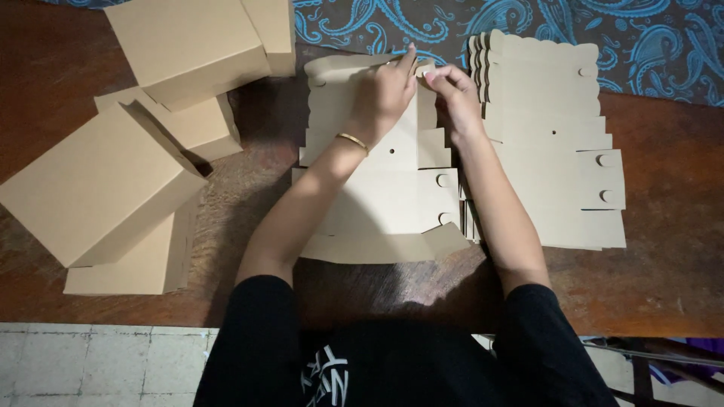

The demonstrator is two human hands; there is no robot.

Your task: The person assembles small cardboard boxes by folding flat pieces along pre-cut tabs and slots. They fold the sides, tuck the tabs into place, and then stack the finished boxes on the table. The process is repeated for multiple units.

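A flat die-cut cardboard box blank (381, 200) lies on the wooden table in front of me. My left hand (383, 94), with a thin gold bracelet on the wrist, presses on the blank's far edge and pinches a small flap there. My right hand (452, 94) pinches the same far flap right beside it, fingertips nearly touching the left hand's. Both forearms reach out over the blank and hide its middle.
A stack of flat blanks (558, 143) lies to the right. Several folded brown boxes (98, 185) are piled at the left, with more at the back left (188, 45). A blue paisley cloth (648, 45) covers the table's far side. Tiled floor (90, 365) shows below the table edge.
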